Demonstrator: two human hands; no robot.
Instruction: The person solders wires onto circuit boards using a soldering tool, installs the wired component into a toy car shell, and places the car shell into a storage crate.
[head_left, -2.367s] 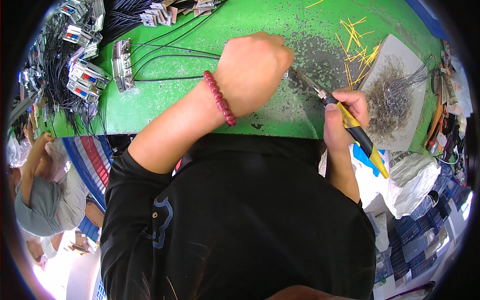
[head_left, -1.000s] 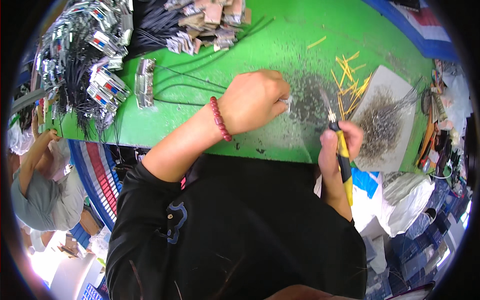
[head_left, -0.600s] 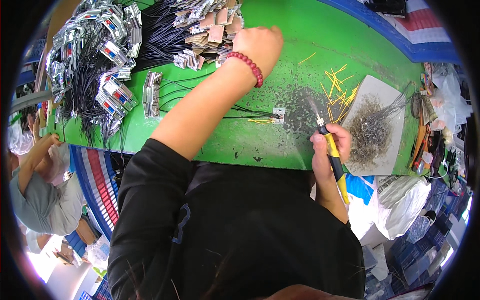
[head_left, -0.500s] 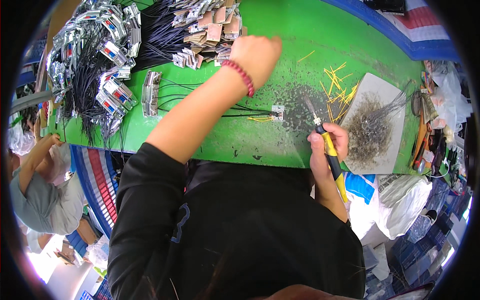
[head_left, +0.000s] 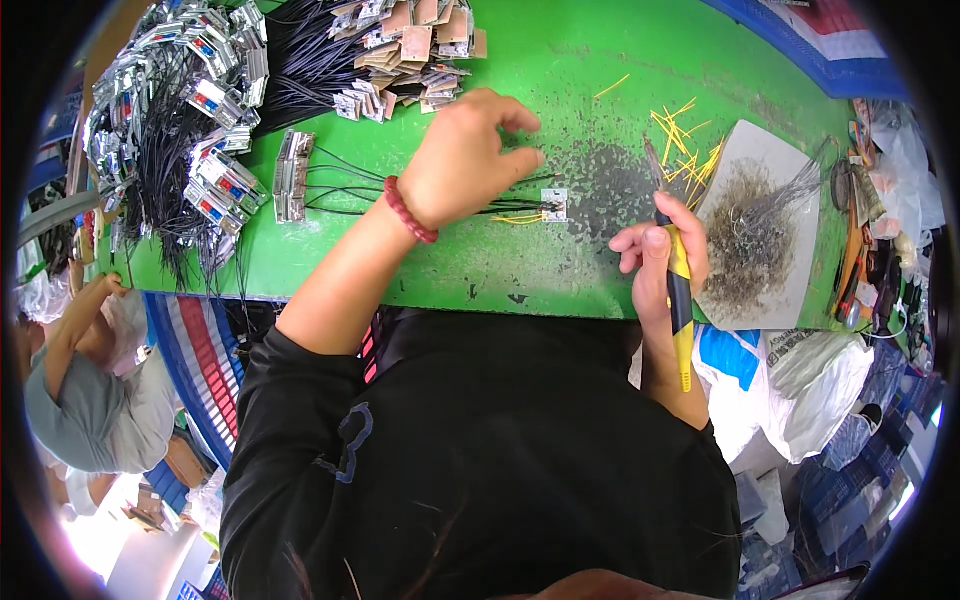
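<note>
My left hand (head_left: 465, 160), with a red beaded bracelet at the wrist, hovers over black wires, its thumb and forefinger apart and nothing between them. A small circuit board (head_left: 554, 206) lies just right of it, where several black wires and short yellow ones (head_left: 515, 219) meet. The other ends of those black wires run left to a row of silver metal-cased parts (head_left: 292, 178). In my right hand (head_left: 660, 255) is a yellow and black soldering iron (head_left: 681, 300), held like a pen. Its tip points away from me, near loose yellow wires (head_left: 680, 150).
A grey slab (head_left: 735, 300) with dark residue and thin wire strands lies at the right. Silver parts with black wires (head_left: 215, 170) heap at the left; brown and white boards (head_left: 415, 45) pile at the back. Another person's arm (head_left: 75, 315) shows at far left.
My left hand has drawn back toward me and left from the far middle of the table, and its fingers now show apart. The soldering iron has shifted right and stands more upright.
</note>
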